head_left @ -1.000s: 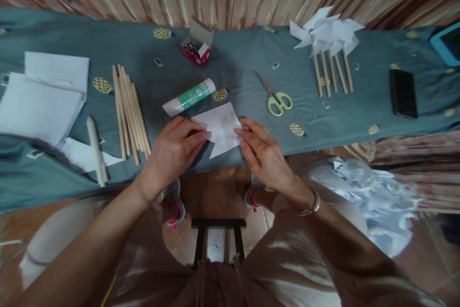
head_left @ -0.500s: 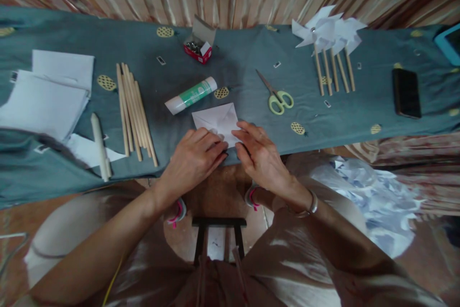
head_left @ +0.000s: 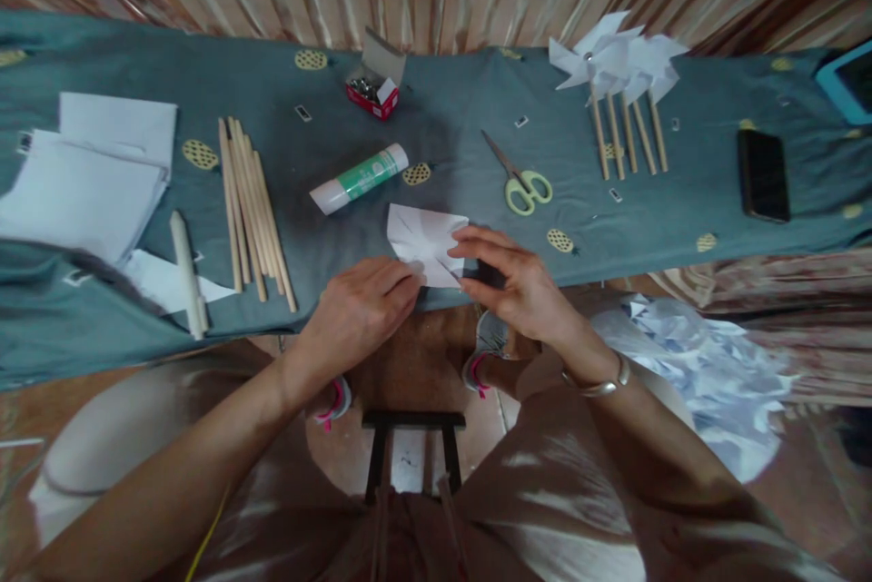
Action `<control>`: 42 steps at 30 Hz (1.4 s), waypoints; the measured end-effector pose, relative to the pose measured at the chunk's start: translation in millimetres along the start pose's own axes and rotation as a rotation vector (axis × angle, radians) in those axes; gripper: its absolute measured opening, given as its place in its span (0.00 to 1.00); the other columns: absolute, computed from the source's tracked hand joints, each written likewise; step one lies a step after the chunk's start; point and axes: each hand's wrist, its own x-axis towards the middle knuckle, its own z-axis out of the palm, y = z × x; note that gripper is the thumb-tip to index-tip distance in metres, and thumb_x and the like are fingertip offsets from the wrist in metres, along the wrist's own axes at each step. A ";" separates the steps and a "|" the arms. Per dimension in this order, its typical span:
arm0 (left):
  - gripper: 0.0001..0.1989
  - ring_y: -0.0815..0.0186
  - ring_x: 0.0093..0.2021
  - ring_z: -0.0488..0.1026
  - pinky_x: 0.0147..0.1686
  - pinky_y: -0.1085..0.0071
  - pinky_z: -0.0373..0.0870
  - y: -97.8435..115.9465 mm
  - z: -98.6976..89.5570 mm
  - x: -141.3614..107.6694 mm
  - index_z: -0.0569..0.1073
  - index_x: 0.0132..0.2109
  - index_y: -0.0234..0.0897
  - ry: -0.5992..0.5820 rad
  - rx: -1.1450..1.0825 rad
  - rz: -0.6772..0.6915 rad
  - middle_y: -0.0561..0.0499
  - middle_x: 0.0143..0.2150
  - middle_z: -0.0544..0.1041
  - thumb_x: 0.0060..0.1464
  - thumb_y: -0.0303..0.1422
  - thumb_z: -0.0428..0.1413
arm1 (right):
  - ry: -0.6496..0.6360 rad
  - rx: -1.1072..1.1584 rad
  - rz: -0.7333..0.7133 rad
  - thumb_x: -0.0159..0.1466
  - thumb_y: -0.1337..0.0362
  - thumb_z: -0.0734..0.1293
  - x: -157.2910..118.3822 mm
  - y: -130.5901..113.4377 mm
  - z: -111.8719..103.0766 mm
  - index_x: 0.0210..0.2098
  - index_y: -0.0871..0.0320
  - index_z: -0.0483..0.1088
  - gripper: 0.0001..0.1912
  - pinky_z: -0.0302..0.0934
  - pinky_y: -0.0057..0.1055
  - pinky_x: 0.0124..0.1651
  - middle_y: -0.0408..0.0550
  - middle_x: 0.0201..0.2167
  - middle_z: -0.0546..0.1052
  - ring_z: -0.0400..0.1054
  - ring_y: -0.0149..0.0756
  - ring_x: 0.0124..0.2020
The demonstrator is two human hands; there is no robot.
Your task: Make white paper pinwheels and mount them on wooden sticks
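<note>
A small square of white paper (head_left: 428, 235) with creases and cut lines sits at the table's near edge, between my hands. My left hand (head_left: 368, 302) pinches its lower left corner, fingers pressed together. On the other side my right hand (head_left: 523, 281) holds the right edge, fingertips on top and thumb at the lower corner. Just beyond the paper lies a glue stick (head_left: 364, 177) with a green label. Scissors (head_left: 521, 182) with light green handles rest to the right, blades pointing away.
Wooden sticks (head_left: 251, 210), a pale pen-like tool (head_left: 188, 278) and white paper sheets (head_left: 82, 192) lie left. A red box (head_left: 373, 94) of small metal pieces stands open behind. Paper pinwheels (head_left: 623, 55), a phone (head_left: 764, 175) and a bag of paper scraps (head_left: 708, 391) are right.
The paper has turned and shifted a little right between my hands. My left fingers have closed into a pinch at its lower left corner, and my right hand has moved slightly right.
</note>
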 end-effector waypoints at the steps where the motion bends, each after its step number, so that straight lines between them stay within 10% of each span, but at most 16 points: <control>1: 0.08 0.62 0.37 0.75 0.38 0.66 0.73 0.5 -0.5 -1.1 0.74 0.41 0.33 0.003 -0.002 0.006 0.45 0.39 0.78 0.65 0.27 0.50 | -0.002 0.034 0.002 0.61 0.68 0.69 0.3 -0.1 -0.7 0.46 0.54 0.75 0.13 0.62 0.47 0.63 0.53 0.56 0.76 0.69 0.42 0.60; 42: 0.09 0.60 0.42 0.75 0.42 0.64 0.77 3.4 7.6 0.6 0.75 0.47 0.30 0.010 -0.153 0.025 0.43 0.41 0.79 0.64 0.25 0.52 | 0.158 -0.031 0.062 0.60 0.68 0.71 7.8 -4.3 28.7 0.35 0.55 0.74 0.03 0.64 0.48 0.60 0.53 0.53 0.76 0.70 0.45 0.56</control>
